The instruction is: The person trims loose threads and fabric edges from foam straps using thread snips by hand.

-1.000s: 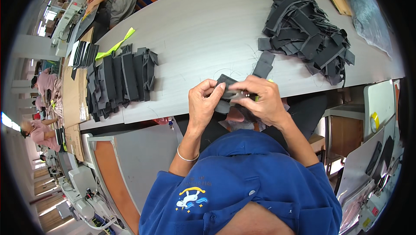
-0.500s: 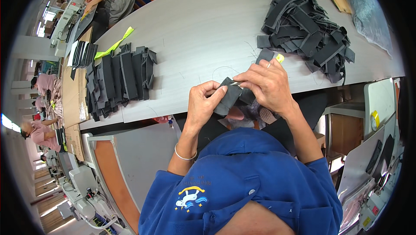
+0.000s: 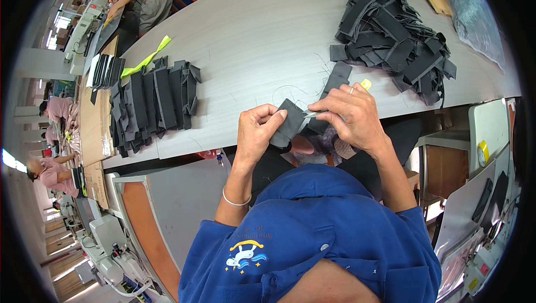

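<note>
Your left hand (image 3: pixel 257 131)'s pinching the grey fabric strip (image 3: pixel 289 123), right hand (image 3: pixel 354 114)'s gripping a metal-tipped tool (image 3: pixel 311 115), so just pull it snug between 'em.

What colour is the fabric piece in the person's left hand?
Dark grey; the fabric piece shows best in the head view.

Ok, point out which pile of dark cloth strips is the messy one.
The right-hand pile: it lies jumbled at all angles, while the left-hand pile is laid out mostly side by side.
</note>
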Action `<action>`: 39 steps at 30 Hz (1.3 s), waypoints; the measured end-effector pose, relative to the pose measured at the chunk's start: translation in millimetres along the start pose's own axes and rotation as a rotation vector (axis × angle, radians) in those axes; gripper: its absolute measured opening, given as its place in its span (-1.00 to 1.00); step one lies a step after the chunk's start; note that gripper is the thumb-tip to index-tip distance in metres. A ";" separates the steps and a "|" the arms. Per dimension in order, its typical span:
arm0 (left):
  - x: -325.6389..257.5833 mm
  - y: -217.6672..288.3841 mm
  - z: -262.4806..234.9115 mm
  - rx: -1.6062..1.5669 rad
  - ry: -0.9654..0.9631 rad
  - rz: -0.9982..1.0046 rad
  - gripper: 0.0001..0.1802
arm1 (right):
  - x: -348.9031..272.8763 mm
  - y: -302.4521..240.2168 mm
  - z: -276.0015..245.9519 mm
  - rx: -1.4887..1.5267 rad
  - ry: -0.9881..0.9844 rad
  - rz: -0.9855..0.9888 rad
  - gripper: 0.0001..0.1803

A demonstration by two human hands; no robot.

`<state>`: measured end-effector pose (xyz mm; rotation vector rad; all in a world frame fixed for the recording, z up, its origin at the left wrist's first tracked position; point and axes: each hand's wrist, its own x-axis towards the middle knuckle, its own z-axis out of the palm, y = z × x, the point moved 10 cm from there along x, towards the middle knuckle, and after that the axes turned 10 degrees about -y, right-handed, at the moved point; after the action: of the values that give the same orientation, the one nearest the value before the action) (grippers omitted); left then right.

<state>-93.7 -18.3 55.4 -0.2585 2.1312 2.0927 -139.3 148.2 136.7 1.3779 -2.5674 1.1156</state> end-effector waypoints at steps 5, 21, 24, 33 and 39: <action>-1.3 0.8 -0.5 -0.035 -0.006 -0.020 -0.79 | 3.2 -5.7 2.6 -0.016 -0.048 -0.056 -0.82; -2.7 -6.4 10.5 -0.352 0.079 0.101 -0.76 | -11.2 -4.1 0.8 -0.092 0.347 0.087 -0.75; -3.7 -7.4 12.2 -0.364 0.084 0.104 -0.76 | -12.5 -5.7 1.2 -0.152 0.371 0.090 -0.75; -4.3 -9.0 15.1 -0.385 0.081 0.088 -0.79 | -16.8 -6.3 2.4 -0.211 0.409 0.105 -0.78; -7.4 1.9 21.3 -0.370 -0.021 0.106 -0.83 | -13.8 19.7 3.0 0.143 0.315 0.244 -0.83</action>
<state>-87.2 3.2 58.5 -0.1639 1.7673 2.5305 -144.5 163.3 118.5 0.8357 -2.5084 1.4441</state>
